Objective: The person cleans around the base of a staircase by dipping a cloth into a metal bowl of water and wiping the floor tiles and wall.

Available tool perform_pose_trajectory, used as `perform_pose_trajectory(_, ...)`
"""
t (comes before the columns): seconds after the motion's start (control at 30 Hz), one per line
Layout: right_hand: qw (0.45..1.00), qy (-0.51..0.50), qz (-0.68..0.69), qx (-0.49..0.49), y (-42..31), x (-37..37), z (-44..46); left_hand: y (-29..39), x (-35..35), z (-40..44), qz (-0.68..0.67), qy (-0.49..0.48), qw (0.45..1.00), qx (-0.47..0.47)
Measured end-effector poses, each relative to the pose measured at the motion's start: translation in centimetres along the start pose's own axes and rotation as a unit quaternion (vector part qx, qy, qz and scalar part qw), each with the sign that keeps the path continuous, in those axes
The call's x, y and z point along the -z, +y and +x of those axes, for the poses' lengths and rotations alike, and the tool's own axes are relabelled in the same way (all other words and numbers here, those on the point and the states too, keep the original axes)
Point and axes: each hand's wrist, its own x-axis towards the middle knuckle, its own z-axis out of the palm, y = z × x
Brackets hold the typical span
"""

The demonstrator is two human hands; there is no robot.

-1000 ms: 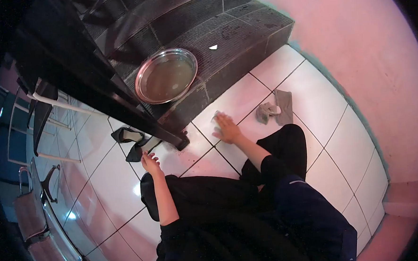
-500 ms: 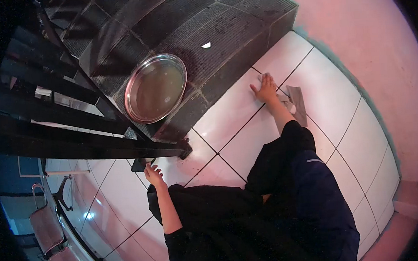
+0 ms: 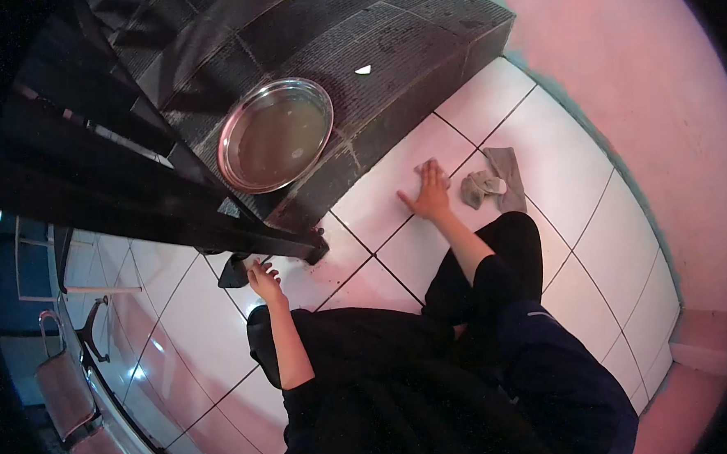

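Note:
My right hand lies flat on the white tiled floor, thumb spread, fingertips over a small pale wad that they partly cover. Just right of it rest a crumpled grey cloth and a flat grey-brown cloth strip. My left hand is by the foot of the black railing, its fingers loosely bent and apart with nothing visible in them. A dark flat piece shows beside its fingertips; whether they touch it cannot be told.
A round metal basin of murky water stands on the dark tiled step. A small white piece lies on that step. A pink wall rises at the right, and metal chairs are at the lower left.
My right hand has slid left and toward me over the floor with the wad, uncovering more of the crumpled cloth. My left hand stays near the railing foot. The view has shifted slightly.

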Motion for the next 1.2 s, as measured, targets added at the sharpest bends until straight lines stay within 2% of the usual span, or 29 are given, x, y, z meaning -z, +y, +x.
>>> perform_pose_trajectory(0.13,0.996,-0.019,0.003,0.084,-6.0,-2.9,-5.6,0.8,0.2,-0.7,-0.040,0.006,0.999,0.000)
perform_pose_trajectory(0.2,0.991,-0.082,0.003,0.103,-9.5,-2.8,-8.7,1.2,0.3,-1.2,-0.045,0.012,0.999,0.000)
perform_pose_trajectory(0.3,0.981,-0.062,0.045,0.177,-12.5,-4.8,-11.9,1.8,0.5,-1.7,-0.063,0.001,0.998,-0.021)
perform_pose_trajectory(0.43,0.972,-0.099,0.053,0.206,-12.4,-3.2,-12.0,1.6,1.2,-2.0,-0.059,0.001,0.998,-0.021)
perform_pose_trajectory(0.53,0.963,-0.103,0.057,0.243,-9.7,-2.1,-9.6,1.5,1.7,-2.0,-0.066,-0.005,0.998,-0.011)
perform_pose_trajectory(0.6,0.984,0.005,0.030,0.175,-7.6,-2.7,-7.3,1.6,2.2,-2.2,-0.044,0.017,0.999,0.010)
perform_pose_trajectory(0.67,0.992,-0.057,0.015,0.108,-5.8,-1.2,-4.1,1.4,2.5,-2.2,-0.046,0.021,0.999,0.011)
perform_pose_trajectory(0.73,0.998,-0.027,0.008,0.055,-3.0,-0.8,-1.0,1.2,2.4,-1.7,-0.048,0.023,0.998,0.011)
perform_pose_trajectory(0.87,0.998,-0.023,-0.059,0.029,2.1,1.8,3.9,0.5,1.9,-0.7,-0.020,0.035,0.999,0.025)
perform_pose_trajectory(0.93,0.997,0.023,-0.071,0.020,4.0,1.8,6.1,0.0,1.8,-0.3,0.008,0.026,0.999,0.027)
perform_pose_trajectory(1.03,0.996,0.010,-0.089,-0.022,5.1,2.2,10.0,-0.8,1.6,0.4,0.019,0.025,0.999,0.036)
perform_pose_trajectory(1.13,0.998,0.014,-0.057,-0.020,5.5,2.6,13.4,-1.9,1.5,1.3,0.010,0.024,0.999,0.031)
perform_pose_trajectory(1.2,0.996,-0.005,-0.084,-0.027,5.2,2.9,14.2,-2.2,1.3,1.5,0.014,0.022,0.999,0.022)
